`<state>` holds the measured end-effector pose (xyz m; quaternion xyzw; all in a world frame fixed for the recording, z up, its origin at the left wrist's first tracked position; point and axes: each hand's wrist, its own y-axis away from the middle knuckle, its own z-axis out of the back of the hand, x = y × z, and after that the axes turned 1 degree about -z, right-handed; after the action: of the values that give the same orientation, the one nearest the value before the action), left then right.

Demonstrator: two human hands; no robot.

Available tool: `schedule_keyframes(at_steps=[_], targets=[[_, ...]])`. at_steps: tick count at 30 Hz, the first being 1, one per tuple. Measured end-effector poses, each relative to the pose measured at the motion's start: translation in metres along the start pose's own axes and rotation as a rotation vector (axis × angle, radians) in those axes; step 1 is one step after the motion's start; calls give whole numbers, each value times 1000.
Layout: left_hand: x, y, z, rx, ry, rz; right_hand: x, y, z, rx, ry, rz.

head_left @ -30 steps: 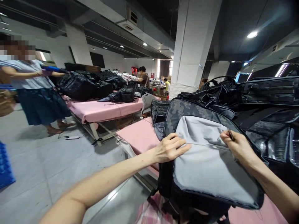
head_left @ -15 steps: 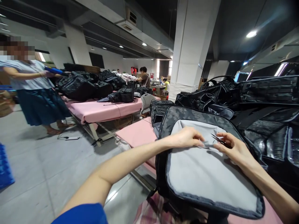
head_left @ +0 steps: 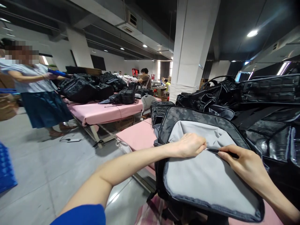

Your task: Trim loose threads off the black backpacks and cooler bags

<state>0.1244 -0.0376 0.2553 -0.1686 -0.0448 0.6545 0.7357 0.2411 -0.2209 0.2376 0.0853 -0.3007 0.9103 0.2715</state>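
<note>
A black camouflage backpack (head_left: 194,115) lies opened, its pale grey lining (head_left: 206,178) facing up. My left hand (head_left: 191,145) is closed, thumb and fingers pinching a fold of the lining near its middle; anything finer in the pinch is hidden. My right hand (head_left: 243,162) grips slim black thread snips (head_left: 212,151) between thumb and fingers. Their tips point left and reach the pinched fold, close beside my left fingertips. The far part of the lining is wrinkled; the near part lies smoother, with a dark-edged zipper border around it.
More black backpacks (head_left: 272,90) are heaped at the right. Pink-covered tables (head_left: 103,111) stand ahead, the farther one piled with bags. A co-worker (head_left: 35,84) at the left holds a blue tool. A white pillar (head_left: 194,47) rises behind my table.
The snips' tips have come together and moved left to the lining fold. My left fingers have closed into a tighter pinch, and my right hand has moved slightly lower.
</note>
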Motion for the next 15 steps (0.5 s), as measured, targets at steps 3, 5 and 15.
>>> schedule_keyframes(at_steps=[3, 5, 15], targets=[[2, 2, -5, -39, -46, -16, 5, -1, -1, -26, 59, 55], [2, 3, -6, -53, -57, -27, 7, -3, 0, -28, 70, 79], [1, 5, -6, -52, -89, -46, 7, -8, 3, 79, -7, -2]])
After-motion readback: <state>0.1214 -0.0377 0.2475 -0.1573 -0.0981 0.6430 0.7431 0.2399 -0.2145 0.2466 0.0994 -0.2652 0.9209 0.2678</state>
